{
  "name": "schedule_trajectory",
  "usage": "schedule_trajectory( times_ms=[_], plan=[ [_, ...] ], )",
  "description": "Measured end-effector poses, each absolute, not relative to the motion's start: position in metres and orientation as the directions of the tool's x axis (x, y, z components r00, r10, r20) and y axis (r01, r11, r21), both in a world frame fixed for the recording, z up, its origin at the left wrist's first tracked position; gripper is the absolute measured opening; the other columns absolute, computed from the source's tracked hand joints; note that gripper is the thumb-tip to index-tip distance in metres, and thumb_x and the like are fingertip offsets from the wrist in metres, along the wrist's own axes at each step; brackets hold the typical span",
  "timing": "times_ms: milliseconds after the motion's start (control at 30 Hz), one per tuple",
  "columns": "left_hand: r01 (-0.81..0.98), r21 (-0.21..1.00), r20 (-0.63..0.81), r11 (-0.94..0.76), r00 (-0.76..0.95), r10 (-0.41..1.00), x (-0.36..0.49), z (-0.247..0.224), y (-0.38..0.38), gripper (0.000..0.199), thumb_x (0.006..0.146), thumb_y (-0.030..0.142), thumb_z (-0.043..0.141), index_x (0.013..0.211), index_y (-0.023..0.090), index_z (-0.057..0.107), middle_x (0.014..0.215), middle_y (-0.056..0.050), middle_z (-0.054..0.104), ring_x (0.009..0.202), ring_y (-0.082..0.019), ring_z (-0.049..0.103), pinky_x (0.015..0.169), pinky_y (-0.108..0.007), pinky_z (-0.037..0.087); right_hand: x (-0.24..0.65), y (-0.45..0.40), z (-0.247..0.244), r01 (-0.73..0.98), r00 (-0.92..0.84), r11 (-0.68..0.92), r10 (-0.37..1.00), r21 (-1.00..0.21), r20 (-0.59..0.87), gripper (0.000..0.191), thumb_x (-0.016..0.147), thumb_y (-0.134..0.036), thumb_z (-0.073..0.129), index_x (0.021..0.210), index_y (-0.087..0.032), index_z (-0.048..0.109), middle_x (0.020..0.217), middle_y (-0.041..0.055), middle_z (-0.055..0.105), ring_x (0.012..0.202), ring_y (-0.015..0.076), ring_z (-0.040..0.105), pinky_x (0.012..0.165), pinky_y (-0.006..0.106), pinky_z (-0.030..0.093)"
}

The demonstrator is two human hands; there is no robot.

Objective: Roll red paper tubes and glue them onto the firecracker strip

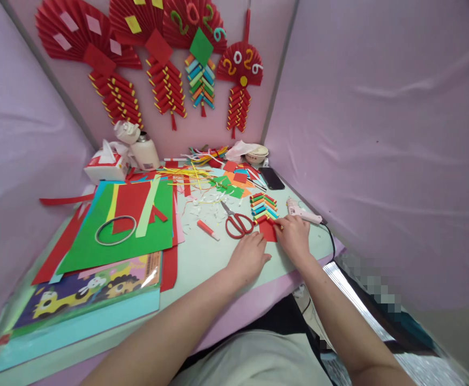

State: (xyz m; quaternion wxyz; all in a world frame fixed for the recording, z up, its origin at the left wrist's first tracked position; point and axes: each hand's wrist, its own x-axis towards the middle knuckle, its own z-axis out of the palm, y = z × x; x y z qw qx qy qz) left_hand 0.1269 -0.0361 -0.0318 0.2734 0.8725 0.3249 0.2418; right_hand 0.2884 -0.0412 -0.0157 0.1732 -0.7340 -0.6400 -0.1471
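Note:
A string of rolled paper tubes [263, 206] in red, orange, green, blue and yellow lies in a chevron pattern on the table. Below it is a red paper square [268, 231]. My right hand [294, 237] pinches a red paper roll [273, 222] at the lower end of the chevron. Resting flat with fingers stretched out, my left hand [248, 257] is beside the square's left edge and holds nothing. Red-handled scissors [239, 225] lie just beyond the left hand, with a red glue stick [207, 229] to their left.
A pink glue gun [303, 212] with a black cord lies right of the tubes, behind it a phone [272, 178]. Coloured paper sheets [85, 236] and a tape ring [116, 230] cover the left side. Paper scraps [202, 201] litter the middle. Finished firecracker ornaments [202, 80] hang on the back wall.

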Motion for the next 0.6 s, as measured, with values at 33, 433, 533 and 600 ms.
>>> schedule_trajectory(
  times_ms=[33, 433, 533, 600],
  plan=[
    [0.44, 0.622, 0.245, -0.648, 0.676, 0.695, 0.1269, -0.0315, -0.0362, 0.031, 0.079, 0.026, 0.055, 0.106, 0.013, 0.056, 0.126, -0.019, 0.05, 0.123, -0.032, 0.037, 0.103, -0.045, 0.021, 0.2882, -0.0409, -0.0161, 0.991, 0.137, -0.12, 0.888, -0.066, 0.439, 0.022, 0.086, -0.026, 0.047, 0.086, -0.02, 0.068, 0.083, 0.0087, 0.064, 0.087, 0.0235, 0.045, 0.071, 0.034, 0.02],
    [0.447, 0.63, 0.234, -0.635, 0.671, 0.704, 0.1268, -0.0318, -0.0357, 0.03, 0.077, 0.025, 0.057, 0.105, 0.015, 0.057, 0.126, -0.016, 0.051, 0.123, -0.031, 0.037, 0.103, -0.044, 0.022, 0.288, -0.0408, -0.0178, 0.992, 0.126, -0.121, 0.889, -0.04, 0.44, 0.021, 0.085, -0.025, 0.048, 0.086, -0.021, 0.068, 0.084, 0.009, 0.063, 0.088, 0.0239, 0.045, 0.07, 0.035, 0.021],
    [0.396, 0.686, 0.256, -0.61, 0.653, 0.713, 0.1266, -0.0329, -0.0354, 0.028, 0.076, 0.024, 0.058, 0.102, 0.016, 0.057, 0.125, -0.015, 0.052, 0.123, -0.03, 0.037, 0.103, -0.044, 0.021, 0.2871, -0.0407, -0.0158, 0.993, 0.109, -0.122, 0.896, 0.003, 0.43, 0.021, 0.086, -0.024, 0.047, 0.083, -0.02, 0.068, 0.084, 0.0101, 0.063, 0.088, 0.0247, 0.045, 0.069, 0.035, 0.021],
    [0.395, 0.684, 0.255, -0.613, 0.658, 0.709, 0.1265, -0.0332, -0.0353, 0.028, 0.076, 0.024, 0.058, 0.103, 0.016, 0.057, 0.125, -0.016, 0.051, 0.124, -0.031, 0.037, 0.103, -0.044, 0.021, 0.2861, -0.0403, -0.015, 0.992, 0.097, -0.123, 0.901, 0.034, 0.424, 0.023, 0.086, -0.024, 0.046, 0.08, -0.019, 0.068, 0.084, 0.0105, 0.063, 0.088, 0.025, 0.045, 0.069, 0.035, 0.021]
  ],
)
